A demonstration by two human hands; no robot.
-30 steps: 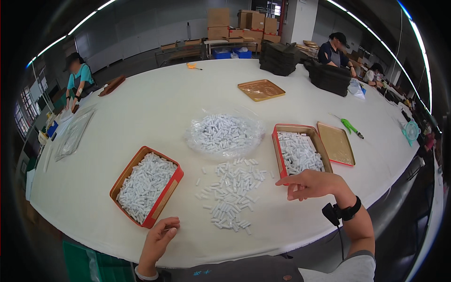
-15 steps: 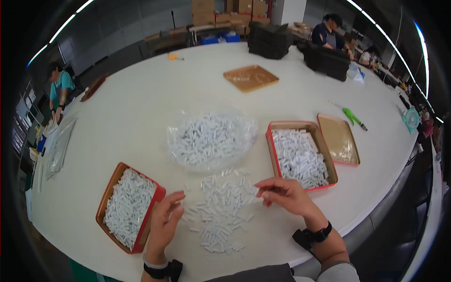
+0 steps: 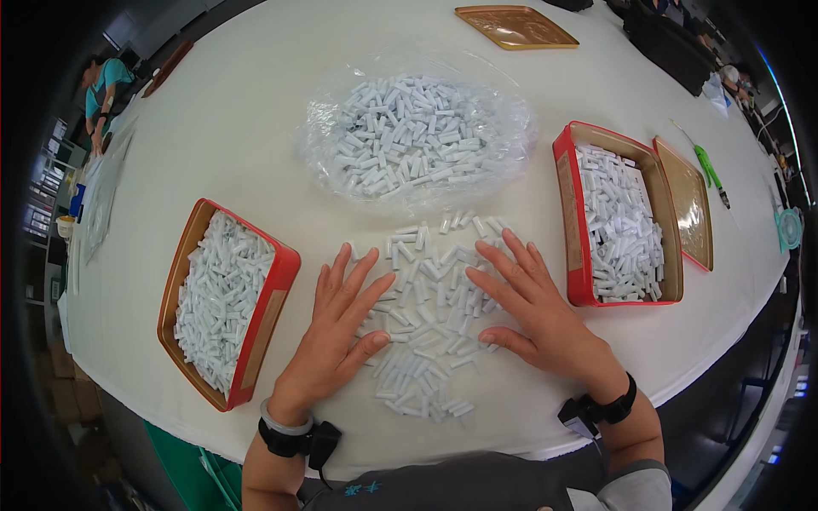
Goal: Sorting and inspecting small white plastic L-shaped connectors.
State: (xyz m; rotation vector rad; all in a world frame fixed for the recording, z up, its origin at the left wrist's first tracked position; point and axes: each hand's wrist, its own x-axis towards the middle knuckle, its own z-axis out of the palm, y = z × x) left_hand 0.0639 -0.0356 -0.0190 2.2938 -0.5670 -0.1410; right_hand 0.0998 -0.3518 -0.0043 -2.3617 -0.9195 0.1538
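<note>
A loose spread of small white cylindrical pieces [image 3: 426, 324] lies on the table right before me. At its left edge rests my left hand [image 3: 341, 319], palm down with the fingers spread, touching or just over the outer pieces. My right hand [image 3: 532, 311] flanks the right edge, its fingers also apart and holding nothing. Beyond the spread, a clear plastic bag [image 3: 507, 140] lies opened out under a heap of the same white pieces [image 3: 409, 132]. What the pieces are exactly, I cannot make out.
Red tins full of white pieces stand either side: a left tin [image 3: 271, 311] and a right tin [image 3: 579, 230]. A tin lid [image 3: 692, 204] leans beside the right one. Farther off lie a green-handled tool [image 3: 707, 166], a gold tray-like lid [image 3: 515, 27] and, far left, a person [image 3: 106, 89].
Both hands have gone from raised with curled fingers to spread flat beside the loose pieces. My view has tilted downward, bringing the bag and tins nearer.
</note>
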